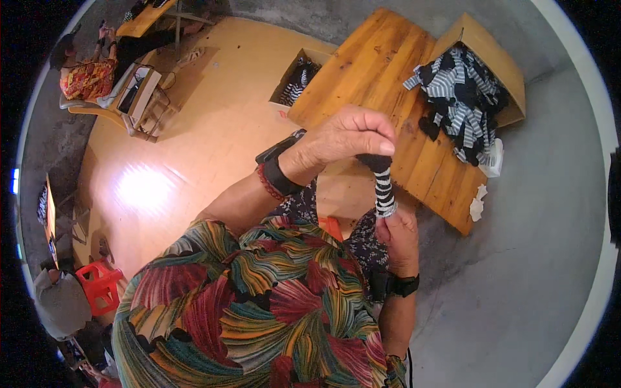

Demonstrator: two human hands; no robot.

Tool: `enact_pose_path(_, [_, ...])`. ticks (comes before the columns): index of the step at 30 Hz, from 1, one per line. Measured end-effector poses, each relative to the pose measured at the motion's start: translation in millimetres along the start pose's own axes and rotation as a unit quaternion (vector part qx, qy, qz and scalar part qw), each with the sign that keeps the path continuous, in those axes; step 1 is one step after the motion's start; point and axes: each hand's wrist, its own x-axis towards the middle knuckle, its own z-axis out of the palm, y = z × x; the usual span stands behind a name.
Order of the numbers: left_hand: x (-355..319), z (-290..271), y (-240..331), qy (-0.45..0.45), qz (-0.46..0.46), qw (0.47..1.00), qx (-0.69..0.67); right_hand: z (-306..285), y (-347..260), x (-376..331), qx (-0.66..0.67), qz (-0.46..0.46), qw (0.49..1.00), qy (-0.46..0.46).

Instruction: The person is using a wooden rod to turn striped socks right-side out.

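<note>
A small knitted sock (pixel 384 192), black at one end and striped black and white along the rest, is stretched between my two hands. My left hand (pixel 352 132) is closed, with thumb and bent fingers pinching the black end at the top. Lower down, my right hand (pixel 402 234) is closed at the striped, pale-edged end; whether any finger goes inside is hidden. Both hands are above my lap, at the near edge of the wooden table (pixel 372 61). On the table's right side, a cardboard box (pixel 514 77) lies tipped, spilling a pile of striped and black socks (pixel 462 97).
A low carton (pixel 284 90) with more striped pieces stands on the floor beside the table. White crumpled paper (pixel 477 204) lies at the table's right edge, against the grey wall (pixel 537 258). A red stool (pixel 100 284) and other seated people (pixel 90 79) are to the left.
</note>
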Motion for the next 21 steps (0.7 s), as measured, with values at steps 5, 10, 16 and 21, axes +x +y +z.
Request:
enact_pose_path(5, [-5,13,-20,0.028,-0.011,0.986,-0.165,1,3,-1,0.032,0.014,0.999,-0.004])
enact_pose_path(10, [-3,26,-19,0.041,-0.001,0.996,-0.073,12,-2,-6,0.070,0.033,0.997,-0.002])
enact_pose_path(16, [1,43,-33,0.053,0.035,0.979,-0.194,43,-2,-5,0.228,0.068,0.969,-0.073])
enact_pose_path(21, [-2,26,-29,0.127,0.012,0.975,-0.179,39,-2,-5,0.075,0.042,0.996,0.025])
